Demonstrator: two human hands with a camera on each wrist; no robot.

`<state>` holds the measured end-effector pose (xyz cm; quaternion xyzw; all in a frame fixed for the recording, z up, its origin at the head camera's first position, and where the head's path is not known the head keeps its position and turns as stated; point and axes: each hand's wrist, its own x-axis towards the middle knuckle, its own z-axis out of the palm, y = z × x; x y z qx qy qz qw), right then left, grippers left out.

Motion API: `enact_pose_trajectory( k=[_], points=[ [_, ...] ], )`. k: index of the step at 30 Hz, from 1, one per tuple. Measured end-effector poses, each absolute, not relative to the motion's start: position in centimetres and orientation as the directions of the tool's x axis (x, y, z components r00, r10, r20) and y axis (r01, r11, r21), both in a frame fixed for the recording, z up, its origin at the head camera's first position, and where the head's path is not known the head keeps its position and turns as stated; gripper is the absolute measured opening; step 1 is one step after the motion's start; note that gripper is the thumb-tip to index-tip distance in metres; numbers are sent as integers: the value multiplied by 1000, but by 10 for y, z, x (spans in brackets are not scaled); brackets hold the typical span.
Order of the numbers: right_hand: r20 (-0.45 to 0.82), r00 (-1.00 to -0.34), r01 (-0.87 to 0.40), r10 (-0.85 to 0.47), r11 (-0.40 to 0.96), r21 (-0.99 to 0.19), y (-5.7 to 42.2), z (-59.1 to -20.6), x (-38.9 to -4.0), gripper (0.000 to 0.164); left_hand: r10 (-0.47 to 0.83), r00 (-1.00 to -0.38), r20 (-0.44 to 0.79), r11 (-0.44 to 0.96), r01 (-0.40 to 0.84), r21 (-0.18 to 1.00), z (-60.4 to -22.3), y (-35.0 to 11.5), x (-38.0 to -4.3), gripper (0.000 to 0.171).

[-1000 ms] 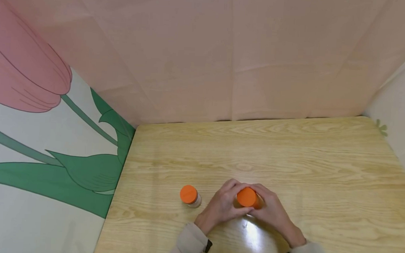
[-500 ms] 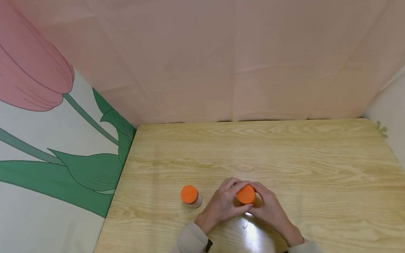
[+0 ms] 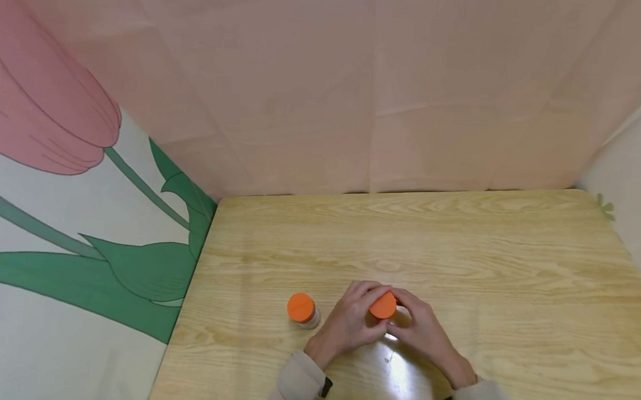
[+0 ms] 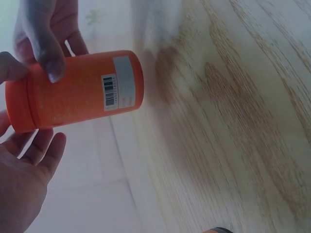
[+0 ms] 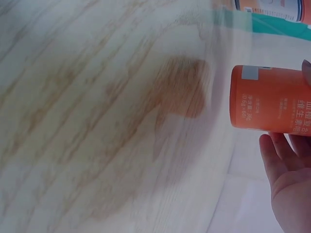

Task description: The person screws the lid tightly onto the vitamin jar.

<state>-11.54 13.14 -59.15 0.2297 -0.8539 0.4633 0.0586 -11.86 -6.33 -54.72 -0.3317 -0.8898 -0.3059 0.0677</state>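
Observation:
Between my two hands is an orange pill bottle (image 3: 383,305), its flat orange cap facing up in the head view. My left hand (image 3: 347,320) grips it around the cap end, thumb on the near side and fingers on the far side. The right hand (image 3: 422,330) pinches the body from the other side with thumb and fingertips, leaving a gap before its palm. A barcode label shows on the bottle (image 4: 82,92) in the left wrist view, its base just off the table; printed lettering marks the bottle (image 5: 272,99) in the right wrist view.
A second bottle (image 3: 301,307) with an orange cap and pale body stands upright left of my left hand. The wood-grain table (image 3: 431,240) ends at a pink cloth wall (image 3: 303,104). On the left is a wall panel with a printed tulip (image 3: 57,81).
The held bottle and both hands have shifted slightly left. The gap between the bottle and the right palm has widened. The second bottle stays standing in place.

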Motion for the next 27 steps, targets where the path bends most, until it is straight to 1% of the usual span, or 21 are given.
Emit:
enact_pose_trajectory(
  k=[6,14,19,21,24,26,27],
  points=[
    [300,-893,-435,-336,472,-766,131,-593,-117,70,557,-769,314,612,636,471,-548,-63,-120,62],
    [282,-900,-418,-332,477,-773,132,-599,-116,69,568,-777,272,628,623,467,-552,-61,-120,64],
    [238,-910,-387,-341,487,-783,133,-599,-117,68,566,-789,239,646,604,466,-552,-61,-120,64],
    [213,-910,-375,-356,490,-786,135,-596,-117,72,566,-793,226,656,600,458,-551,-61,-120,65],
    [193,-907,-368,-374,484,-794,141,-590,-119,83,562,-800,213,678,592,435,-545,-62,-121,66],
    [192,-910,-361,-366,478,-801,148,-584,-121,90,555,-805,209,698,587,410,-536,-65,-121,68],
    [190,-915,-352,-357,474,-807,152,-581,-123,91,548,-810,210,710,583,394,-529,-66,-122,69]
  ],
)
